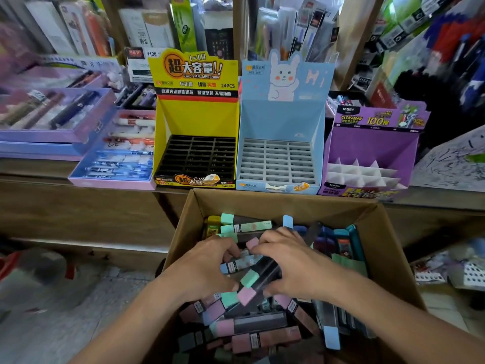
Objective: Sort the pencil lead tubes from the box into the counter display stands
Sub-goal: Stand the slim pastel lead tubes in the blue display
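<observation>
Gripping a small bundle of flat dark pencil lead tubes (249, 279) with pastel caps, using the left hand (207, 266) curled in from one side and the right hand (291, 266) from the other, fingers bent round them. Can make out a mint cap and a pink cap poking out between the two. Holding all that low inside an open brown cardboard box (288, 199), right over a jumbled heap of more tubes (259, 323) in pink, mint and light blue, plus some yellow ones at the far left corner and teal and dark blue ones along the right wall. Parked just in front of a wooden table (34, 168). Up on its front edge, side by side: a yellow cardboard display stand (196, 114) with a black slotted tray, then a light blue stand (283, 114) with a rabbit on it and pale slots, then a purple stand (372, 137) with white dividers. Left of those, a pink-and-blue tray of pens (115, 153). Behind it all, just blurry packaged stationery.
</observation>
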